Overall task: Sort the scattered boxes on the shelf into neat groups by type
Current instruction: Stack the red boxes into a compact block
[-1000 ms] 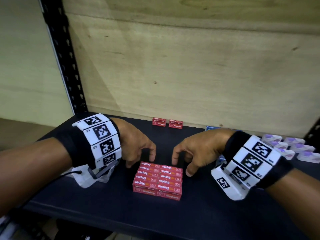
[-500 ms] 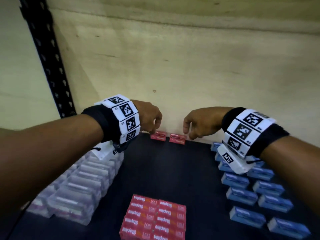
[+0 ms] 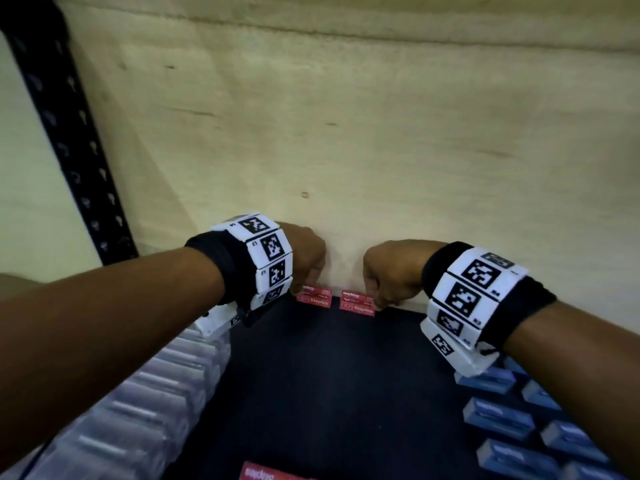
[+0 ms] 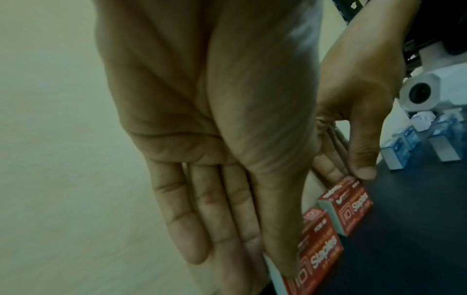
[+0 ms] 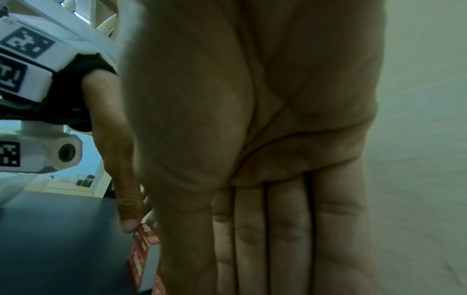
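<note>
Each hand pinched a red staples box against the back board: left hand [image 3: 304,258] on the left box [image 3: 314,296], right hand [image 3: 391,271] on the right box [image 3: 356,303]. Clear boxes [image 3: 138,407] flanked left, blue boxes [image 3: 498,417] right.

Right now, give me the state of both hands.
Left hand: pinching the left red staples box.
Right hand: pinching the right red staples box.

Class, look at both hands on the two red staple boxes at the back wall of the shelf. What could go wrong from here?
1. The left hand and right hand each pinch only the outer end of a red staple box, so one could slip or tilt when lifted.
2. Drawing back, the wrists could knock the clear boxes or blue boxes out of line.
</note>
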Motion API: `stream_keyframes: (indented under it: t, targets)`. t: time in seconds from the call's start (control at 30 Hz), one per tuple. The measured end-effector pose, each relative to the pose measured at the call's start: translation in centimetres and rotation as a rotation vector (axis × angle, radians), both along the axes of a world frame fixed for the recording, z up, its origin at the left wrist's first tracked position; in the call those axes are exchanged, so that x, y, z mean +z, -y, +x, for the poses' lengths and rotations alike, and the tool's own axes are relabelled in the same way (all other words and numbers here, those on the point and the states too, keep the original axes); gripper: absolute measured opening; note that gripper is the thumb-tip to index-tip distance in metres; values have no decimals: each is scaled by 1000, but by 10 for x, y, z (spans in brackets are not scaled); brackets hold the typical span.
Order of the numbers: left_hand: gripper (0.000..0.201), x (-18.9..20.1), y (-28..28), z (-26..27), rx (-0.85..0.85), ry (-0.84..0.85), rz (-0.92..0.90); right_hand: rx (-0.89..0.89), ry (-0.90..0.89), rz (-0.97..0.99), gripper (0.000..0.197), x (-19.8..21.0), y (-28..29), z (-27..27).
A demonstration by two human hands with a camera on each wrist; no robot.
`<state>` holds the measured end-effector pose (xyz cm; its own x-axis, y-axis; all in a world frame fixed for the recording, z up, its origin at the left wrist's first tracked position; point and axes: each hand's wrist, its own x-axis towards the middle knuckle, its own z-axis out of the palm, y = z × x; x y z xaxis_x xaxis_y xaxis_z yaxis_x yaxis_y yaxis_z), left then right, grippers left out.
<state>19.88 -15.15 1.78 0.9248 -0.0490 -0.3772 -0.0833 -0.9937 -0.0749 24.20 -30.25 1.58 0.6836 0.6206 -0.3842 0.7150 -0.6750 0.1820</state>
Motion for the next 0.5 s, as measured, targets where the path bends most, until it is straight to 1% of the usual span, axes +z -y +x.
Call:
stream_keyframes:
  t: [0.1, 0.17, 0.23, 0.33, 0.37, 0.5]
  targets:
    - [23, -1, 1, -3, -6, 16, 11, 2, -20, 29, 23, -1, 2, -2]
    - [22, 2, 4, -7, 4, -13, -2, 6, -39, 41, 24, -1, 6, -5]
    - [23, 6, 7, -14, 10, -70, -15, 0, -76, 45, 20, 0, 10, -10]
    - [24, 11, 12, -29, 1, -137, -25, -11, -153, 48, 5, 2, 18, -22]
    - [23, 12, 14, -35, -5, -159, -33, -9, -172, 43, 3, 2, 21, -28]
    - [21, 10, 20, -66, -14, -209, -49, -21, -278, 46, 5, 2, 34, -55]
